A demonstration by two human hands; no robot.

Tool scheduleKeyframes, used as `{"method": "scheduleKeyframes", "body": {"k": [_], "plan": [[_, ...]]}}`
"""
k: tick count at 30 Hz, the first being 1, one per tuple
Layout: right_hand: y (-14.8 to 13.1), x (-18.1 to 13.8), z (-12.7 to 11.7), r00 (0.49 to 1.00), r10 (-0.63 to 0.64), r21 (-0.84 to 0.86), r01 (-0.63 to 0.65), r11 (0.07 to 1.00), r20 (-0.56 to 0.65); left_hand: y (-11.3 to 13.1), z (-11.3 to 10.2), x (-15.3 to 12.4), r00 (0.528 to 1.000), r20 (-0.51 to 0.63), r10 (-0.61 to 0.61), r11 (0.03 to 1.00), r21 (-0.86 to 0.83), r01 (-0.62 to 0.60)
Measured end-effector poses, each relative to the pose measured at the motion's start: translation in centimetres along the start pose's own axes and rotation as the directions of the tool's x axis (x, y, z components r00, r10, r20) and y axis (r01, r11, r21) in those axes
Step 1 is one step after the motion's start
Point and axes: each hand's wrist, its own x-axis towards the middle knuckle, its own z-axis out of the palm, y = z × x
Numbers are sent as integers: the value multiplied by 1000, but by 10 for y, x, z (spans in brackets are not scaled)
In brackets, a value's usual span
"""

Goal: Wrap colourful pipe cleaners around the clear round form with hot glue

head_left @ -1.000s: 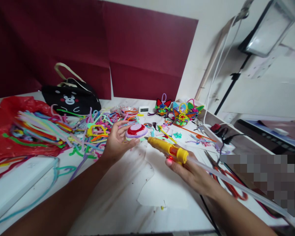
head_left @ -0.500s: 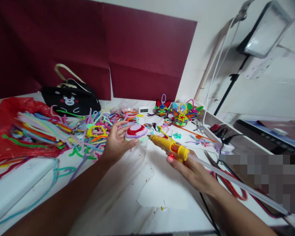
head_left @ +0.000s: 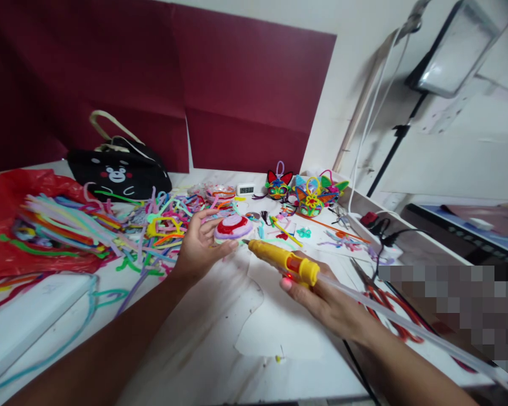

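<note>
My left hand (head_left: 201,245) holds a round coil of fuzzy pipe cleaner (head_left: 233,227), lilac and red in rings, between thumb and fingers above the table. In my right hand (head_left: 322,296) is a yellow hot glue gun (head_left: 283,260), its red light lit and a long clear glue stick (head_left: 389,316) running out of its back. The gun's nozzle points left, close to the lower right edge of the coil and my left thumb. Whether the nozzle touches the coil I cannot tell.
Loose pipe cleaners (head_left: 165,225) and a red plastic bag (head_left: 8,225) of them lie left, before a black bag (head_left: 118,172). Finished cat-eared ornaments (head_left: 311,200) and a small clock (head_left: 245,190) stand behind. Red-handled scissors (head_left: 389,307) lie right; a white box (head_left: 34,316) is front left.
The glue gun has moved a little left and down, its nozzle now just below the coil's right edge. My left hand keeps its hold on the coil.
</note>
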Motion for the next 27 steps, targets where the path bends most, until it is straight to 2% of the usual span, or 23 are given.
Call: {"method": "scheduleKeyframes", "body": {"k": [14,21,27], "plan": [[2,2,-2,996,43,-32,-45,998,-75,3,1,0,999,-11,-38,998,-51,38],[6,4,-4,997,48,-3,-48,999,-64,4,1,0,1000,8,-9,999,-49,9],[6,4,-4,995,48,-22,-50,999,-83,5,1,-1,999,0,-45,993,-106,45]]}}
